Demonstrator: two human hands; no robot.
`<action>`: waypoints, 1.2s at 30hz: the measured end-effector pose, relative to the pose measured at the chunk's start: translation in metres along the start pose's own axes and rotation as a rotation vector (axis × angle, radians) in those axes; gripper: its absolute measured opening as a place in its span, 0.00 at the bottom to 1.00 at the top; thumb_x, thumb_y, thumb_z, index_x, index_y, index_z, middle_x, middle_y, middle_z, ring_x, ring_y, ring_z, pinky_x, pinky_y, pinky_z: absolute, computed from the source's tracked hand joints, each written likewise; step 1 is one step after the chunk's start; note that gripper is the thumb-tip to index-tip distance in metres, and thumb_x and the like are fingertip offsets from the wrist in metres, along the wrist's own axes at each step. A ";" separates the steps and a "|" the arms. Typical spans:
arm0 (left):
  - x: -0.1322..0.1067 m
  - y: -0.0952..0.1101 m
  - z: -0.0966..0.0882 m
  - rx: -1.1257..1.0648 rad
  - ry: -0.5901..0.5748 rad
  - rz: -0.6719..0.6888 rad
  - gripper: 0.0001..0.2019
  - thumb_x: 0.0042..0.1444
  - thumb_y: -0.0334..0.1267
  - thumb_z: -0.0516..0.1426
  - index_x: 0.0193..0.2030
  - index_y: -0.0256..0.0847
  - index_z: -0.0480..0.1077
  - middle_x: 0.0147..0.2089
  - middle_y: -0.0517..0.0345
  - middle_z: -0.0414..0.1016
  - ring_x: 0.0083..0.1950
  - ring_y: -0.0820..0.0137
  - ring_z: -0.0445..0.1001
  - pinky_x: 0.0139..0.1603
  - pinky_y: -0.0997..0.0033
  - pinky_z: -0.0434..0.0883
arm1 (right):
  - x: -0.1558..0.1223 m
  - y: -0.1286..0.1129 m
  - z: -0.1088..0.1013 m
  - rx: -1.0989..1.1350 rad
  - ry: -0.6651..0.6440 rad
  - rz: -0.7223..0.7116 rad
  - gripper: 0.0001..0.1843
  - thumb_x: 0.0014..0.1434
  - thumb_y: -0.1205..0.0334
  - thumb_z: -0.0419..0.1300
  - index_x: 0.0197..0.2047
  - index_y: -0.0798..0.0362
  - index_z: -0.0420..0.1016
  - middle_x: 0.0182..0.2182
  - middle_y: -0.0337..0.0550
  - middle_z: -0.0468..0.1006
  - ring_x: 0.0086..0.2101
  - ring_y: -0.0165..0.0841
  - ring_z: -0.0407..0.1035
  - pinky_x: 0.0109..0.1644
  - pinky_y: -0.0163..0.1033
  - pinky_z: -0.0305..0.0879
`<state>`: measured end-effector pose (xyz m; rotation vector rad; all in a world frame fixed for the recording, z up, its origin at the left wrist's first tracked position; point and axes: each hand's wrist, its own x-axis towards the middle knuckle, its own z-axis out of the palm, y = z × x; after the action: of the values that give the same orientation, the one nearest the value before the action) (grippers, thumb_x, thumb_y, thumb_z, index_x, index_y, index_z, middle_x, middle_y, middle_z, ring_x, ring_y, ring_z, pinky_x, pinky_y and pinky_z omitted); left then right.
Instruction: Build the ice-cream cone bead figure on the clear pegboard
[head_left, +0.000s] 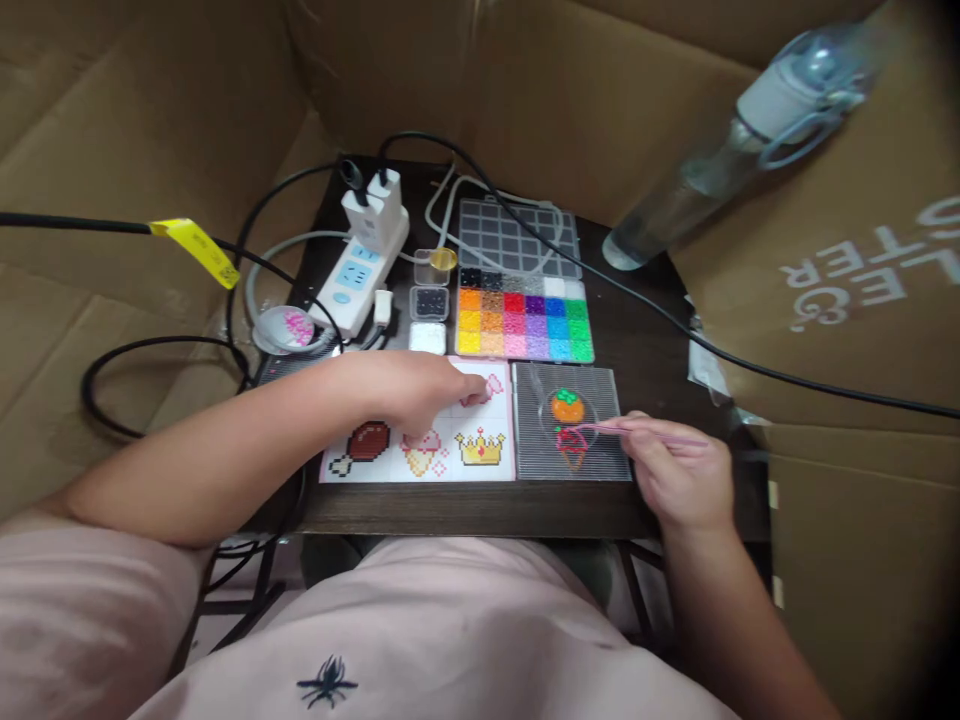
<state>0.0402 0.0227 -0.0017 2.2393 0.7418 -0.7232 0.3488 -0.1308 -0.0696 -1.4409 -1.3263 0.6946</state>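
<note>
Pointing at the pattern sheet (420,440) with left hand (420,392), fingers curled, fingertip touching paper. Pinching pink tweezers (637,432) in right hand (679,470), tip over the pegboard (574,440) beside the half-built ice-cream cone (571,448). Bead tray (525,320) just behind.

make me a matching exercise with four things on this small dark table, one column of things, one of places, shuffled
Things:
1. white power strip
2. multicoloured bead tray with square compartments
3. pink tweezers
4. printed pattern sheet with a yellow crown

Places:
A. held in the right hand, tip over the clear pegboard
B. far left of the table, plugs in it
C. under the left hand
D. middle of the table, behind the sheet

Pairs: 1-B, 2-D, 3-A, 4-C
</note>
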 end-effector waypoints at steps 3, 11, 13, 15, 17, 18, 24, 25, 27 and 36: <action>0.000 0.003 -0.002 0.027 -0.014 -0.021 0.47 0.45 0.36 0.65 0.75 0.55 0.57 0.61 0.48 0.77 0.53 0.53 0.77 0.51 0.60 0.72 | -0.007 -0.012 0.006 -0.087 -0.033 -0.039 0.07 0.63 0.59 0.67 0.36 0.46 0.88 0.34 0.43 0.88 0.36 0.39 0.83 0.50 0.46 0.78; 0.006 -0.001 0.001 0.028 -0.006 -0.054 0.48 0.44 0.39 0.64 0.75 0.57 0.57 0.61 0.45 0.77 0.54 0.50 0.77 0.47 0.60 0.71 | -0.008 -0.017 0.011 -0.065 -0.029 -0.105 0.09 0.65 0.63 0.64 0.39 0.44 0.88 0.35 0.41 0.88 0.35 0.37 0.82 0.42 0.43 0.76; 0.007 -0.003 0.002 0.030 0.000 -0.044 0.48 0.44 0.39 0.64 0.75 0.57 0.56 0.60 0.45 0.77 0.52 0.50 0.77 0.45 0.60 0.71 | -0.012 -0.017 0.010 -0.101 -0.040 -0.114 0.10 0.65 0.64 0.63 0.40 0.44 0.88 0.35 0.41 0.88 0.35 0.37 0.82 0.42 0.44 0.76; 0.008 -0.004 0.003 0.036 0.000 -0.042 0.49 0.44 0.39 0.64 0.75 0.58 0.55 0.59 0.46 0.77 0.51 0.50 0.77 0.42 0.61 0.71 | -0.016 -0.018 0.008 -0.125 -0.053 -0.119 0.11 0.65 0.65 0.63 0.40 0.44 0.88 0.35 0.42 0.88 0.35 0.37 0.82 0.42 0.44 0.75; 0.008 -0.004 0.003 0.042 -0.002 -0.048 0.49 0.45 0.40 0.65 0.75 0.59 0.55 0.58 0.45 0.78 0.49 0.51 0.78 0.41 0.61 0.70 | -0.020 -0.016 0.007 -0.123 -0.056 -0.122 0.11 0.65 0.66 0.63 0.40 0.44 0.88 0.35 0.42 0.88 0.35 0.37 0.81 0.42 0.44 0.74; 0.009 -0.004 0.003 0.043 -0.004 -0.050 0.49 0.45 0.40 0.65 0.75 0.58 0.55 0.58 0.45 0.78 0.49 0.51 0.78 0.41 0.62 0.70 | -0.022 -0.015 0.007 -0.114 -0.051 -0.121 0.11 0.65 0.66 0.63 0.41 0.44 0.88 0.35 0.41 0.88 0.35 0.37 0.81 0.42 0.43 0.74; 0.008 -0.004 0.003 0.029 0.012 -0.047 0.49 0.45 0.40 0.65 0.75 0.59 0.55 0.58 0.45 0.78 0.50 0.50 0.77 0.43 0.61 0.70 | -0.031 -0.003 0.005 -0.083 -0.009 -0.088 0.10 0.66 0.62 0.63 0.40 0.44 0.88 0.35 0.43 0.88 0.36 0.39 0.82 0.44 0.47 0.75; 0.007 -0.004 0.003 0.026 0.011 -0.051 0.49 0.45 0.40 0.65 0.75 0.59 0.56 0.58 0.45 0.78 0.50 0.50 0.78 0.43 0.61 0.70 | -0.031 -0.002 0.005 -0.096 -0.012 -0.074 0.10 0.66 0.61 0.62 0.40 0.44 0.88 0.35 0.43 0.88 0.35 0.40 0.82 0.44 0.47 0.75; 0.007 -0.003 0.002 0.028 0.006 -0.069 0.48 0.45 0.41 0.65 0.75 0.59 0.56 0.57 0.45 0.78 0.48 0.49 0.78 0.42 0.61 0.70 | -0.031 -0.003 0.005 -0.124 -0.018 -0.051 0.11 0.66 0.58 0.62 0.38 0.45 0.88 0.34 0.45 0.88 0.35 0.41 0.82 0.44 0.49 0.75; 0.004 0.006 -0.004 0.015 -0.035 -0.117 0.49 0.45 0.37 0.64 0.75 0.61 0.55 0.58 0.48 0.78 0.49 0.49 0.80 0.41 0.62 0.71 | -0.029 -0.010 0.008 -0.152 -0.045 -0.068 0.11 0.65 0.60 0.62 0.37 0.44 0.88 0.34 0.43 0.88 0.34 0.40 0.82 0.42 0.47 0.74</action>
<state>0.0483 0.0231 0.0004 2.2051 0.8589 -0.8245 0.3318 -0.1570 -0.0689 -1.5000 -1.4825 0.5953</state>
